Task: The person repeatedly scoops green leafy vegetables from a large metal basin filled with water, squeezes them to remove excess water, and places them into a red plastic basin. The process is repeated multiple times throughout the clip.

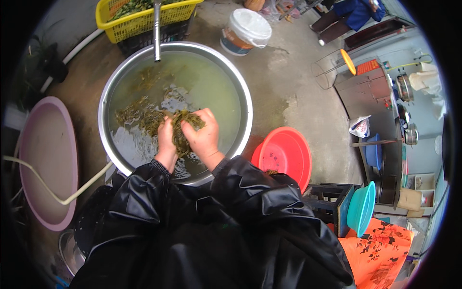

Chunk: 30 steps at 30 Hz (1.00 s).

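Observation:
Both my hands are above a wide metal basin (246,103) of cloudy greenish water. Between them is a wet clump of dark green leafy vegetables (181,132). My left hand (167,139) presses it from the left side, and my right hand (201,136) wraps round it from the right, thumb on top. More leafy strands (139,114) float in the water to the left of my hands. A metal tap (157,33) reaches over the far rim. The undersides of my fingers are partly hidden by the clump.
To the right stands a red plastic basin (288,154) with some bits of greens inside. A lidded white bucket (245,31) and a yellow basket (144,21) of greens are beyond the basin. On the left leans a large pinkish tub (48,164), crossed by a pale hose (89,183). Another person (344,19) is far right.

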{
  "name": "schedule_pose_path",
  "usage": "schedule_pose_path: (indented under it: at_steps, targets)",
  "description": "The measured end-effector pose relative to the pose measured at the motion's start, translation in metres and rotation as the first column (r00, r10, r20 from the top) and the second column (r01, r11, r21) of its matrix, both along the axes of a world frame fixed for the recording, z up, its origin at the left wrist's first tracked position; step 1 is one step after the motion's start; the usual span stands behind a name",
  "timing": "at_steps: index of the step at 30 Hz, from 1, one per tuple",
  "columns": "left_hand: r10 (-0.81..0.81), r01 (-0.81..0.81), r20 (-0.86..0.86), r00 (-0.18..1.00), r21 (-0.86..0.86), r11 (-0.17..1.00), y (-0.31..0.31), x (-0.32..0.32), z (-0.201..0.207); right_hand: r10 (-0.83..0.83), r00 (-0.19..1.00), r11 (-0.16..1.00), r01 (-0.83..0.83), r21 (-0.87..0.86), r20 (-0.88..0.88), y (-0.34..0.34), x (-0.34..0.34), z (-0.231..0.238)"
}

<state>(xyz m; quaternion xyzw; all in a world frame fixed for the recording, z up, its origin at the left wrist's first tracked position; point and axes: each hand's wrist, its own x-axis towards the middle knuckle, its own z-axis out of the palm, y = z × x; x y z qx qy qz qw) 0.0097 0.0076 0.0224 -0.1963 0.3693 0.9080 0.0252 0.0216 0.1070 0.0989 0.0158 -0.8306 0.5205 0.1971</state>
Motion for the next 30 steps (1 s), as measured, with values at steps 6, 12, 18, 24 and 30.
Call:
schedule_pose_path:
  at_steps: [6, 12, 18, 24, 30]
  targets:
    - [0.006, 0.001, 0.095, 0.995, -0.075, 0.997, 0.001, -0.006, 0.001, -0.025, 0.999, 0.996, 0.027, -0.084, 0.020, 0.004, -0.001, -0.024]
    - [-0.405, 0.413, 0.114, 0.907, -0.048, 0.910, -0.009, -0.025, 0.054, 0.062, 0.978, 0.683, 0.104, -0.723, 0.199, 0.015, -0.013, -0.031]
    - [-0.597, 0.549, -0.077, 0.798, -0.315, 0.774, -0.016, -0.027, 0.101, 0.127, 0.939, 0.107, 0.308, -0.945, 0.320, 0.043, -0.024, 0.019]
    - [-0.620, 0.579, -0.053, 0.782, -0.307, 0.756, -0.011, -0.023, 0.091, 0.148, 0.983, -0.053, 0.115, -0.992, 0.106, 0.100, -0.027, 0.090]
    - [-0.474, 0.446, 0.116, 0.873, -0.585, 0.677, -0.020, -0.026, 0.076, -0.132, 0.986, 0.230, 0.133, -0.964, 0.104, 0.223, 0.022, 0.161]
